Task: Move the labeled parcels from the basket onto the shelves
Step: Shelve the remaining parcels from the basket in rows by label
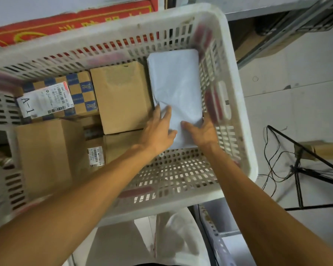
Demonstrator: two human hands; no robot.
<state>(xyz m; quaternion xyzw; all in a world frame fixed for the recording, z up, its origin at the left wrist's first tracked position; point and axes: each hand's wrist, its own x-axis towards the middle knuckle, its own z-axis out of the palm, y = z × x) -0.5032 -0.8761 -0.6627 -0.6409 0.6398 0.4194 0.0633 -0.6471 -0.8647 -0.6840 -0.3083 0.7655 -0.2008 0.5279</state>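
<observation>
The white parcel (175, 83), a soft plastic-wrapped packet, lies flat on the floor of the basket (236, 87), along the right wall. The plain brown box (121, 96) is just beside it on the left. Both hands are at its near end. The left hand (158, 131) rests on the near left corner with its fingers (162, 112) fairly straight on the crumpled wrapper and its thumb spread across the top. The right hand (202, 135) takes the near right corner, thumb on top and fingers (208, 118) slipped down between the packet and the basket wall. The step in hand looks like lifting this packet out. The wrapper is slack, so it would be safer to get fingers under the near edge on both sides than to pull on loose plastic, which could slip or tear. Raising the near end first and drawing it toward the body should clear the perforated wall and avoid dragging on the brown box. No label shows on the upper face, so it probably needs turning over once free to read which shelf it belongs to. The checkered box (79, 93) shows how such a mark looks: its label (44, 100) reads A-1. A perforated shelf upright (214, 234) stands below the basket.
</observation>
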